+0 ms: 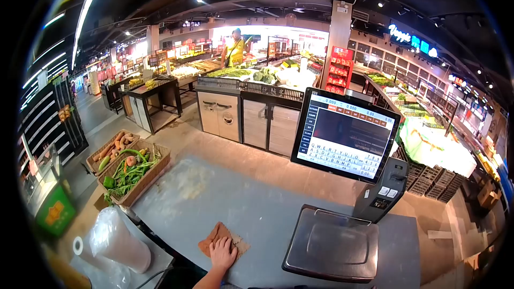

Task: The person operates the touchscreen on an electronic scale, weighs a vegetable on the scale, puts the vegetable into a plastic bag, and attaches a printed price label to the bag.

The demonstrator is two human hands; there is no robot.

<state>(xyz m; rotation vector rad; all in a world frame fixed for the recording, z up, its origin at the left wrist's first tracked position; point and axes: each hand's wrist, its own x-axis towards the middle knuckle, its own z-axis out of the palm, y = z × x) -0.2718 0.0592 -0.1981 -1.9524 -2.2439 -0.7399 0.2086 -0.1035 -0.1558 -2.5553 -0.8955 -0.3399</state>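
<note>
My left hand (222,254) rests on a brown cloth (217,234) on the grey counter (198,198). Its fingers are slightly spread and lie over the cloth; a lighter, speckled part of the cloth shows to the right of the hand. The forearm enters from the bottom edge. My right hand is out of the picture. On the same counter, to the right of the cloth, is a weighing scale with a flat metal plate (332,243). Above it stands the scale's touchscreen (345,136), showing a keyboard and zero readings.
A basket of green vegetables (134,174) stands at the counter's left end, beside carrots (115,147). Plastic bag rolls (119,241) stand at the lower left. Wooden cabinets (219,115) and produce displays fill the far side. A person in yellow (234,51) stands beyond them.
</note>
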